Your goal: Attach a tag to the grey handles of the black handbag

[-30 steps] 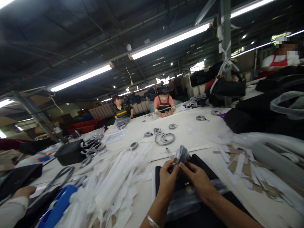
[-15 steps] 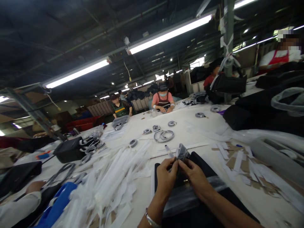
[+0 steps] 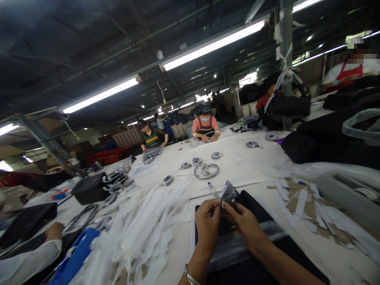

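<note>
Above a black bag [image 3: 292, 255] on the table, my two hands meet fingertip to fingertip. My left hand [image 3: 208, 217] pinches the near end of a grey strap loop wrapped in clear plastic [image 3: 228, 192]. The thumb and fingers of my right hand [image 3: 245, 223] are closed on the same wrapped strap from the other side. The exact point of grip is small and partly hidden by the fingers. A band of translucent film [image 3: 228, 250] crosses the bag beneath my wrists, and a small gold fitting shows between the hands.
Long white strips [image 3: 145, 217] are heaped to the left, beside a blue plastic object [image 3: 78, 253] and a co-worker's arm [image 3: 32, 251]. Coiled grey straps [image 3: 207, 171] lie ahead. Paper and cardboard scraps [image 3: 305, 202] and a grey bin [image 3: 347, 194] are at right. Co-workers stand across the table.
The view has shifted slightly. My fingers have moved a little at the wrapped strap, both hands staying on it. At left, the co-worker's hand has shifted right and up.
</note>
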Action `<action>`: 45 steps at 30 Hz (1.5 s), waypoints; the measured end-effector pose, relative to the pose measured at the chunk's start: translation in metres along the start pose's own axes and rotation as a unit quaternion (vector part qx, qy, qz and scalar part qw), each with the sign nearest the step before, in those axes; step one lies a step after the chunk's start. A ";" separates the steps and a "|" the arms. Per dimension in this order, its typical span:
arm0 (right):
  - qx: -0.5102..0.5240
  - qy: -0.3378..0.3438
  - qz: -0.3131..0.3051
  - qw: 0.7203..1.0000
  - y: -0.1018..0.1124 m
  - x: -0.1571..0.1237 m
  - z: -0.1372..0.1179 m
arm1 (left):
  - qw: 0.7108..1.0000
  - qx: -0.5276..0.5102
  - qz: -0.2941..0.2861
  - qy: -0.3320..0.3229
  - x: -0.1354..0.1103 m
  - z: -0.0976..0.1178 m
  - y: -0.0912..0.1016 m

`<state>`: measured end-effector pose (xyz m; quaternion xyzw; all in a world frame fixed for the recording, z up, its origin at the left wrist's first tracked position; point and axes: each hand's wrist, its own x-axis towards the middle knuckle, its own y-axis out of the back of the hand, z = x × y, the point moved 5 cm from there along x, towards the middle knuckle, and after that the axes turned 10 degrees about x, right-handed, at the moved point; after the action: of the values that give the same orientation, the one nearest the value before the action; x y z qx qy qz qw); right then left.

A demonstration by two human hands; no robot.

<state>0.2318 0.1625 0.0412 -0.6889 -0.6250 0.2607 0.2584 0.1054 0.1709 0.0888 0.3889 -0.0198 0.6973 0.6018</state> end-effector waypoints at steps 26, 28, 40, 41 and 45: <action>-0.019 -0.002 -0.019 1.000 0.002 0.000 -0.009 | 1.000 0.005 -0.028 0.006 -0.003 0.003 0.000; -0.034 -0.001 -0.026 0.999 0.000 0.000 -0.014 | 0.995 -0.038 -0.072 0.048 0.008 0.001 0.001; -0.307 0.155 -0.123 0.931 -0.001 -0.004 -0.049 | 0.984 -0.015 -0.145 0.100 0.013 -0.013 0.000; -0.339 0.169 -0.117 0.918 0.011 -0.005 -0.062 | 0.983 -0.014 -0.139 0.120 0.014 -0.019 -0.001; -0.450 0.267 -0.007 0.852 0.095 -0.024 -0.152 | 0.971 -0.029 -0.129 0.198 0.012 -0.033 -0.002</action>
<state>0.4027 0.1259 0.0889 -0.7684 -0.5858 -0.2451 0.0790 0.0907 0.1981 0.0718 0.2249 0.1296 0.6760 0.6897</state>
